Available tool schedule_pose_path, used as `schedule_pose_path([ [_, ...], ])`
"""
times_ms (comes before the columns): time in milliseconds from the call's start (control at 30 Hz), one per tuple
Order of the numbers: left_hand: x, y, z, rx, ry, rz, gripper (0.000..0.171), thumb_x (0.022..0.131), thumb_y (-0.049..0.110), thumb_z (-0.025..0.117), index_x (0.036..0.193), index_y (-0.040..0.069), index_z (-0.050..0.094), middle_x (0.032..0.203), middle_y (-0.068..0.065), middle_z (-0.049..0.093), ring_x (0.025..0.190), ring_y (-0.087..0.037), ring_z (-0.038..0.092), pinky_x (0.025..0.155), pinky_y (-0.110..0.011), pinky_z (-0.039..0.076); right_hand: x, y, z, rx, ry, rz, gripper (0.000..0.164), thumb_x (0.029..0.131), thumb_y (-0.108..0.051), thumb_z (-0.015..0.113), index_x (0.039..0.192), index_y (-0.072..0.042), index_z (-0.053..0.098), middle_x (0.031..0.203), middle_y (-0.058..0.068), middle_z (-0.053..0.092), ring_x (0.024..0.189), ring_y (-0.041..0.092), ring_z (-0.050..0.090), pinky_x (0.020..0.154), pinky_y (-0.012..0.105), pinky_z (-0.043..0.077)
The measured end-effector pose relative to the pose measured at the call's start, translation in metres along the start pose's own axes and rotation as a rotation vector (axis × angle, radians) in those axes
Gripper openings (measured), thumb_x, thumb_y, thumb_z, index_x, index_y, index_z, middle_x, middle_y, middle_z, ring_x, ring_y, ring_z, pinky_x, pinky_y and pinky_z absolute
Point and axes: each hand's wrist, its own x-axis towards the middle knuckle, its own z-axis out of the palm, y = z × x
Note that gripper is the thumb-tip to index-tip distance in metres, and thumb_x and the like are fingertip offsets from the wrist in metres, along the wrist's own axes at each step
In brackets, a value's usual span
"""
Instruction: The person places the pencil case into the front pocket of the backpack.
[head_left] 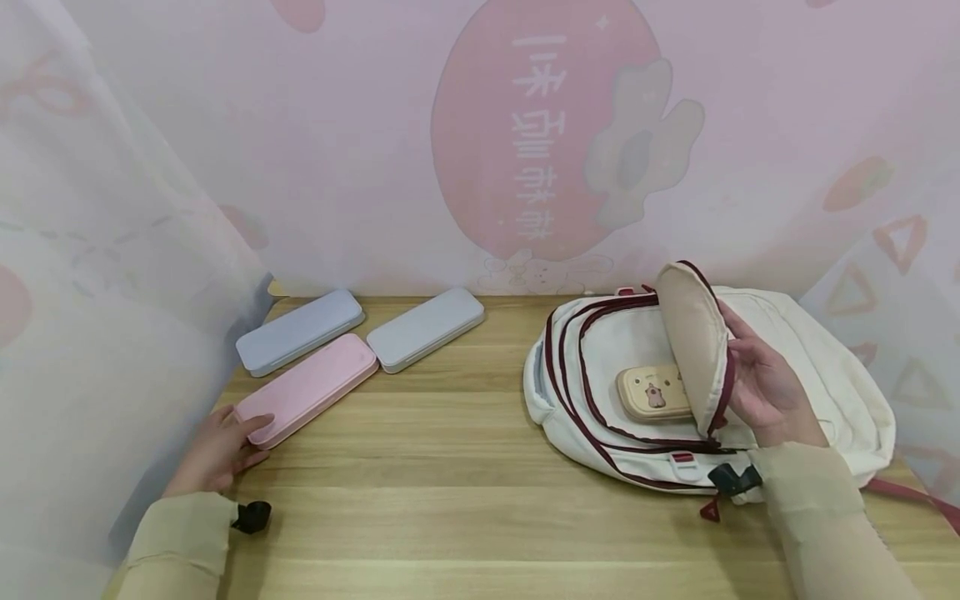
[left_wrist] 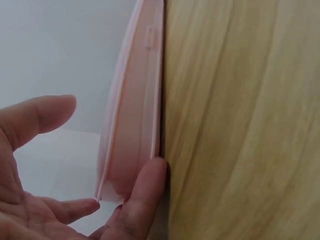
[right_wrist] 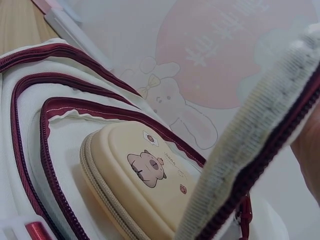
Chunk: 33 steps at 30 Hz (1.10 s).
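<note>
At the table's left, my left hand (head_left: 217, 446) is at the near end of a pink pencil case (head_left: 311, 387). In the left wrist view its thumb stands apart from the lid, while fingertips (left_wrist: 150, 180) touch the case's end and lower edge. My right hand (head_left: 768, 383) holds up the front pocket flap (head_left: 690, 342) of a white backpack (head_left: 817, 367) with dark red zips. Inside the pocket lies a beige zipped case (right_wrist: 145, 170) printed with a small cartoon animal, partly hidden by the flap in the head view.
A blue pencil case (head_left: 300, 332) lies behind the pink one, and a pale grey-blue pencil case (head_left: 426, 329) to its right. Wooden table (head_left: 435, 508) spans between the cases and the backpack. Printed cloth (head_left: 360, 150) hangs behind and at both sides.
</note>
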Motion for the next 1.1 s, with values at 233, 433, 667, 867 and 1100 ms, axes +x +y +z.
schedule_pose_path([
  [233, 0.011, -0.001, -0.008, 0.023, -0.057, -0.022, 0.1, 0.106, 0.018, 0.057, 0.153, 0.0, -0.03, 0.162, -0.037, -0.001, 0.076, -0.003, 0.06, 0.076, -0.028, 0.062, -0.001, 0.0, 0.002, -0.016, 0.026, -0.007, 0.053, 0.109, 0.006, 0.018, 0.152, -0.001, 0.047, 0.149, 0.024, 0.05, 0.135, 0.038, 0.052, 0.112, 0.041, 0.043],
  [433, 0.015, -0.007, -0.009, 0.183, -0.02, 0.013, 0.091, 0.105, 0.02, 0.061, 0.156, -0.015, -0.005, 0.143, -0.035, 0.029, 0.072, -0.005, 0.063, 0.071, -0.026, 0.061, -0.001, 0.0, 0.003, -0.012, 0.034, -0.006, 0.052, 0.109, 0.007, 0.018, 0.152, -0.001, 0.047, 0.15, 0.023, 0.049, 0.136, 0.038, 0.051, 0.114, 0.041, 0.041],
  [667, 0.009, -0.012, -0.002, 0.323, 0.09, 0.102, 0.091, 0.103, 0.026, 0.063, 0.154, -0.019, 0.002, 0.146, -0.04, 0.032, 0.09, -0.017, 0.063, 0.069, -0.02, 0.055, 0.0, 0.001, 0.003, -0.016, 0.024, -0.026, 0.052, 0.108, 0.008, 0.019, 0.151, -0.001, 0.048, 0.149, 0.024, 0.05, 0.133, 0.039, 0.053, 0.112, 0.043, 0.044],
  [867, 0.003, -0.022, 0.016, 0.245, 0.193, 0.149, 0.087, 0.104, 0.019, 0.06, 0.156, -0.015, -0.001, 0.155, -0.042, 0.02, 0.137, -0.04, 0.032, 0.073, -0.006, 0.038, 0.002, 0.004, 0.004, -0.01, 0.017, -0.034, 0.052, 0.108, 0.008, 0.02, 0.152, -0.001, 0.047, 0.151, 0.023, 0.049, 0.136, 0.038, 0.051, 0.113, 0.043, 0.041],
  [1100, -0.006, -0.025, 0.027, 0.211, 0.273, 0.155, 0.089, 0.103, 0.018, 0.062, 0.159, -0.008, -0.002, 0.154, -0.039, 0.021, 0.138, -0.042, 0.032, 0.093, -0.022, 0.046, 0.004, 0.009, 0.004, -0.014, 0.023, -0.027, 0.053, 0.108, 0.008, 0.022, 0.153, -0.004, 0.047, 0.151, 0.021, 0.049, 0.138, 0.036, 0.05, 0.113, 0.042, 0.042],
])
